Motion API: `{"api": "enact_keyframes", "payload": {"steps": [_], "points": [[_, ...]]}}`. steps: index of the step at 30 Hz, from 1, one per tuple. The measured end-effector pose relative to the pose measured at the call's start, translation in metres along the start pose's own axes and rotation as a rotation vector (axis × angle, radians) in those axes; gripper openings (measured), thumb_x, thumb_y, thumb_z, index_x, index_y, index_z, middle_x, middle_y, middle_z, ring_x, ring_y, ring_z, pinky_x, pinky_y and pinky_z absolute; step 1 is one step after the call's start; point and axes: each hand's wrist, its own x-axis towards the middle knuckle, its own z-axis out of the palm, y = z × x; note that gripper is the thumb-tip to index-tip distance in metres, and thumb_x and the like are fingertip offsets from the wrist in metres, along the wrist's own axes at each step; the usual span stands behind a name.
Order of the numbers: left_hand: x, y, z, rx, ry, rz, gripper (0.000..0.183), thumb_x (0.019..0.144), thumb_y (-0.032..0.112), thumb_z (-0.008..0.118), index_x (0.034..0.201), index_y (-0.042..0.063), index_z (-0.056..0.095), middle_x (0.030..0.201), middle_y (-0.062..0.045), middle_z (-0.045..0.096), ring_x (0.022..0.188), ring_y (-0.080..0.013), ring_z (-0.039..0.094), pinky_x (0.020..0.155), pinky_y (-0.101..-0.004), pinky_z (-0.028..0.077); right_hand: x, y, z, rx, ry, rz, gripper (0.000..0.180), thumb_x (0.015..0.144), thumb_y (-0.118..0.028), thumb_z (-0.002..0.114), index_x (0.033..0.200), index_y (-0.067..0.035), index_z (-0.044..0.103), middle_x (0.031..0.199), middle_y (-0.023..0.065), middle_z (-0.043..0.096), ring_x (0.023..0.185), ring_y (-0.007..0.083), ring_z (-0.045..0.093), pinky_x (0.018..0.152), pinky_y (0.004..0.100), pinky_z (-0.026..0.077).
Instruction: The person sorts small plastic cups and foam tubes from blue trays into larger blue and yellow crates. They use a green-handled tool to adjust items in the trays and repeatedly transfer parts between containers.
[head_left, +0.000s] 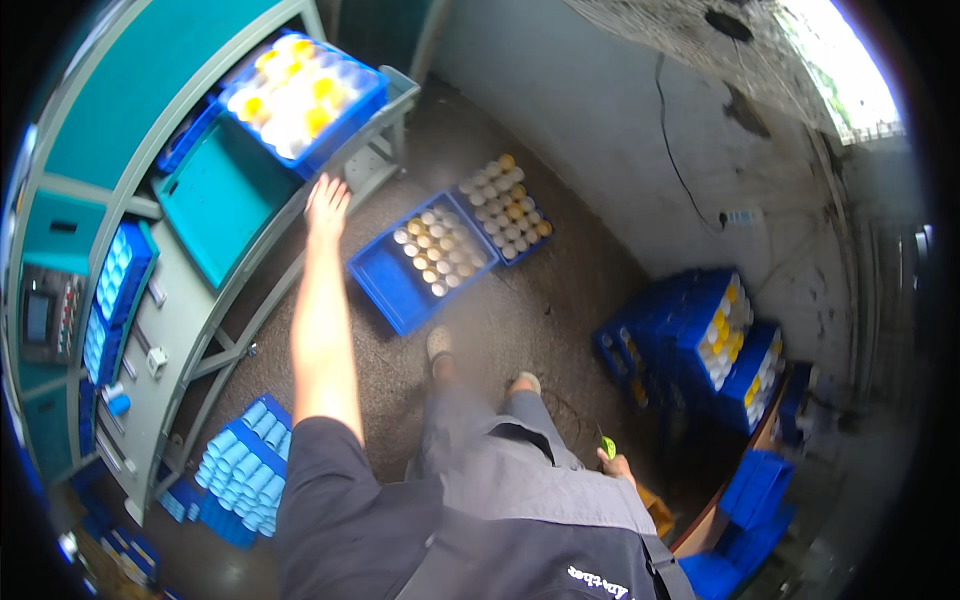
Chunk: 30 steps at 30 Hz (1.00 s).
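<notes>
My left hand (328, 201) is stretched out, its fingers slightly apart and nothing visible in it. It is nearest to the lower corner of a blue plastic crate (339, 154); I cannot tell whether they touch. White and yellow cylinders (296, 90) fill that crate, which sits on the machine's edge beside a bare teal tray (225, 199). Down by my right hip, my right hand (618, 466) grips a small bright-green tool (608, 448). Most of that tool is hidden by the fingers, and its kind is unclear.
Two blue crates of cylinders, one partly filled (390, 289) and one full (516, 251), lie on the floor ahead. Stacked blue crates (652, 322) stand at right. Light-blue tubes (244, 465) are piled at lower left. The machine's control panel (49, 315) is at far left.
</notes>
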Motion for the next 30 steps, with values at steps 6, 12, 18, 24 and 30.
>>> {"api": "enact_keyframes", "payload": {"steps": [6, 12, 18, 24, 30], "points": [[-0.119, -0.082, -0.202, 0.665, 0.213, -0.652, 0.052, 0.093, 0.048, 0.060, 0.118, 0.002, 0.059, 0.125, -0.016, 0.060, 0.115, -0.0291, 0.059, 0.092, -0.0468, 0.049, -0.034, -0.027, 0.035, -0.025, 0.009, 0.162, 0.063, 0.085, -0.061, 0.062, 0.111, -0.004, 0.069, 0.117, 0.0191, 0.067, 0.113, 0.0330, 0.063, 0.092, 0.0436, 0.050], [-0.242, -0.115, -0.299, 0.913, 0.538, -0.953, 0.037, 0.097, 0.035, 0.056, 0.120, 0.007, 0.055, 0.109, -0.015, 0.066, 0.094, -0.0308, 0.065, 0.075, -0.0490, 0.056, -0.036, -0.010, 0.083, 0.079, 0.097, 0.290, 0.055, 0.087, -0.058, 0.061, 0.108, -0.008, 0.072, 0.109, 0.0145, 0.070, 0.105, 0.0302, 0.067, 0.087, 0.0425, 0.052], [-0.245, -0.137, -0.185, 1.270, 0.116, -0.798, 0.033, 0.096, 0.028, 0.059, 0.124, 0.010, 0.057, 0.107, -0.010, 0.068, 0.091, -0.0268, 0.067, 0.073, -0.0407, 0.055, -0.004, 0.018, 0.099, 0.157, -0.029, 0.248, 0.058, 0.086, -0.060, 0.060, 0.112, -0.010, 0.070, 0.116, 0.0140, 0.068, 0.112, 0.0303, 0.063, 0.092, 0.0424, 0.050], [-0.219, -0.169, -0.047, 1.227, -0.172, -0.503, 0.038, 0.096, 0.030, 0.062, 0.128, 0.010, 0.056, 0.110, -0.009, 0.067, 0.092, -0.0227, 0.067, 0.073, -0.0343, 0.056, 0.049, 0.039, 0.068, 0.228, -0.080, 0.239, 0.056, 0.086, -0.059, 0.062, 0.116, -0.012, 0.069, 0.121, 0.0105, 0.067, 0.116, 0.0251, 0.062, 0.093, 0.0390, 0.047], [-0.243, -0.246, 0.011, 1.264, -0.050, -0.474, 0.044, 0.098, 0.031, 0.055, 0.136, 0.010, 0.048, 0.115, -0.010, 0.064, 0.102, -0.0244, 0.064, 0.075, -0.0384, 0.056, 0.134, 0.087, 0.011, 0.593, -0.132, 0.167, 0.056, 0.087, -0.055, 0.062, 0.117, -0.009, 0.068, 0.118, 0.0133, 0.068, 0.114, 0.0262, 0.063, 0.094, 0.0397, 0.046]]}}
